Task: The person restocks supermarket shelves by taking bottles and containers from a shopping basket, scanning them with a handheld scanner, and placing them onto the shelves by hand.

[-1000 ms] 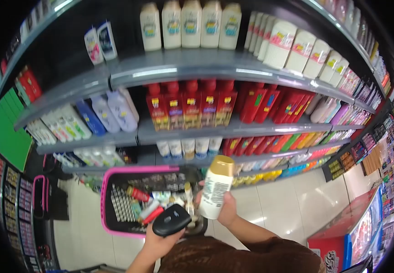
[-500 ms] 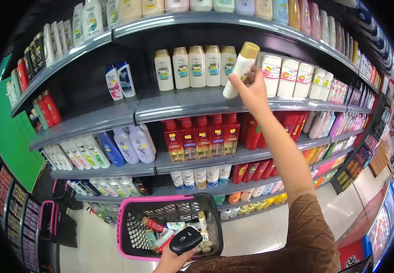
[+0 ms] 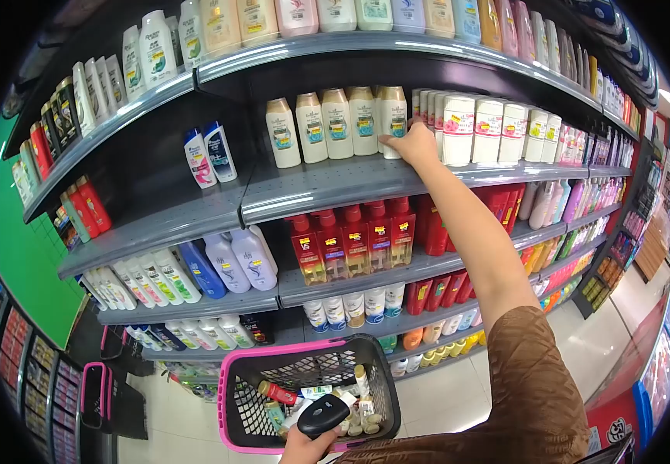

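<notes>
My right hand [image 3: 418, 145] is closed around the lower part of a cream shampoo bottle [image 3: 393, 112] with a gold cap. The bottle stands upright on the shelf at the right end of a row of matching bottles [image 3: 336, 127]. White bottles with pink flower labels [image 3: 458, 127] are close by on the right. Low in the view, my left hand [image 3: 309, 447] grips a black barcode scanner [image 3: 323, 415], its rounded head on top. That scanner is over a black shopping basket with a pink rim [image 3: 225, 394], which holds several bottles and tubes, partly hidden by the scanner.
Two bottles [image 3: 209, 155] stand further left on the same shelf [image 3: 335, 185]. Red pump bottles [image 3: 354, 243] fill the shelf below, and more bottles line the shelf above. Black baskets [image 3: 122, 402] are at the lower left, on a tiled floor [image 3: 168, 417].
My right hand has brought the gold-capped bottle from a tilted position in the air down to upright at the row's right end. My left hand still holds the scanner over the basket.
</notes>
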A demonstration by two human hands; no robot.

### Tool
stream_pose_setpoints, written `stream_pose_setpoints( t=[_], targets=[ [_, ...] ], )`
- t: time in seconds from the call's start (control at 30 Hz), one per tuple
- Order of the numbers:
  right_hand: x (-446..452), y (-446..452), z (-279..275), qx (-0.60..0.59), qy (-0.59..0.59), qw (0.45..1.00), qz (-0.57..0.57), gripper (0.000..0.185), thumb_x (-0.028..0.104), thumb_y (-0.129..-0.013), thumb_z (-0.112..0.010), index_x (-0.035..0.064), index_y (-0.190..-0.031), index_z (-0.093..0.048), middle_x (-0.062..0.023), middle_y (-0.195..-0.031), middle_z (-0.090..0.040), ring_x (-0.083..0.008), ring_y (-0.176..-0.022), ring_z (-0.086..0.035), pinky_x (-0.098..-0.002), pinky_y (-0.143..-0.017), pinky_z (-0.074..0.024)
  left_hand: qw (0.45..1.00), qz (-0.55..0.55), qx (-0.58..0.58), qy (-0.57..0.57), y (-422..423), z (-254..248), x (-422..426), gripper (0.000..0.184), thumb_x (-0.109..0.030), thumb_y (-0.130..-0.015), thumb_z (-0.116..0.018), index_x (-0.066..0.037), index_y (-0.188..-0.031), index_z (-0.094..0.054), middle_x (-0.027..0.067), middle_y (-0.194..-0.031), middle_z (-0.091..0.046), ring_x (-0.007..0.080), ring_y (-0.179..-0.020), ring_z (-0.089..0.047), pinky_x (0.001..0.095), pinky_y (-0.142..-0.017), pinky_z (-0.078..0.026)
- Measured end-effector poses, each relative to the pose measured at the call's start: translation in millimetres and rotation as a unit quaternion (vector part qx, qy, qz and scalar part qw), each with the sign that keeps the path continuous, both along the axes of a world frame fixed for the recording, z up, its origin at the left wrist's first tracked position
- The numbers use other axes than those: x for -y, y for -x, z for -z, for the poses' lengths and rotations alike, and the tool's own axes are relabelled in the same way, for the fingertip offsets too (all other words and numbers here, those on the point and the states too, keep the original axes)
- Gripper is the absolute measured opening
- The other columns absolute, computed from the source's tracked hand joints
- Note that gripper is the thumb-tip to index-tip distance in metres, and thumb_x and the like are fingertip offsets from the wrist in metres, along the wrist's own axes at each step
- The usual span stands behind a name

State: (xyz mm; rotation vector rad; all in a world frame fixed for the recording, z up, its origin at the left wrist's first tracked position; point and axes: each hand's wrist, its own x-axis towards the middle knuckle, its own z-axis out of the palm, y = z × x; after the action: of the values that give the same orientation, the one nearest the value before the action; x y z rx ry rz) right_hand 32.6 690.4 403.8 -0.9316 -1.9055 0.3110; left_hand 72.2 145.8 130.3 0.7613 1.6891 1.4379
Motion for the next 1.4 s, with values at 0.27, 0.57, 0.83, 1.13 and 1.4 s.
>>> stream_pose_setpoints(
  t=[0.27,0.57,0.83,1.13,1.4],
  targets=[
    [9.3,-0.1,0.1,-0.018,0.01,0.999,0.024,0.085,0.048,-0.065,-0.089,-0.0074,-0.119,-0.054,-0.0297,-0.108,-0.069,-0.0411,-0.106,-0.068,-0.0458,-0.093,-0.0535,0.998,-0.008,0.062,0.02,-4.7,-9.6,-18.6,0.02,-0.008,-0.09,-0.074,-0.004,-0.106,-0.063,-0.0002,-0.07,-0.062,0.0073,-0.055,-0.057,0.0248,-0.049,-0.043],
    [10.7,-0.7,0.4,-0.026,0.027,0.999,0.025,0.093,0.049,-0.064,-0.09,-0.0059,-0.127,-0.048,-0.0284,-0.109,-0.069,-0.0406,-0.105,-0.068,-0.0455,-0.092,-0.0547,0.998,0.01,0.045,0.031,-20.1,-13.5,-34.4,0.022,-0.009,-0.091,-0.073,-0.003,-0.11,-0.063,-0.0003,-0.069,-0.062,0.007,-0.055,-0.057,0.0245,-0.049,-0.043],
    [13.6,-1.6,2.9,-0.035,0.004,0.999,-0.002,0.087,0.046,-0.067,-0.091,-0.0039,-0.124,-0.049,-0.0265,-0.108,-0.069,-0.0418,-0.102,-0.069,-0.0475,-0.089,-0.0554,0.996,0.018,-0.084,-0.009,-36.2,-7.3,-54.2,0.038,-0.011,-0.085,-0.08,-0.002,-0.119,-0.064,-0.0015,-0.086,-0.066,0.0065,-0.068,-0.059,0.0254,-0.064,-0.05],
    [-3.6,5.3,20.2,-0.192,-0.22,0.956,-0.02,0.045,0.025,-0.081,-0.071,-0.0025,-0.115,-0.06,-0.0247,-0.111,-0.062,-0.0423,-0.111,-0.056,-0.0481,-0.1,-0.0451,0.999,0.016,0.046,0.0,-50.5,-16.2,-57.3,0.028,-0.009,-0.089,-0.076,-0.002,-0.115,-0.067,0.0011,-0.086,-0.07,0.0067,-0.067,-0.062,0.0242,-0.06,-0.051],
    [181.6,-51.4,247.5,-0.032,-0.203,0.904,-0.376,0.021,0.005,-0.073,-0.073,0.0079,-0.093,-0.064,-0.0116,-0.105,-0.067,-0.0347,-0.101,-0.061,-0.0485,-0.089,-0.0464,1.0,-0.019,0.012,-0.008,-21.2,6.4,-22.1,0.022,-0.006,-0.089,-0.073,-0.002,-0.11,-0.07,-0.0012,-0.079,-0.068,0.0046,-0.063,-0.058,0.0243,-0.059,-0.048]
  ],
)
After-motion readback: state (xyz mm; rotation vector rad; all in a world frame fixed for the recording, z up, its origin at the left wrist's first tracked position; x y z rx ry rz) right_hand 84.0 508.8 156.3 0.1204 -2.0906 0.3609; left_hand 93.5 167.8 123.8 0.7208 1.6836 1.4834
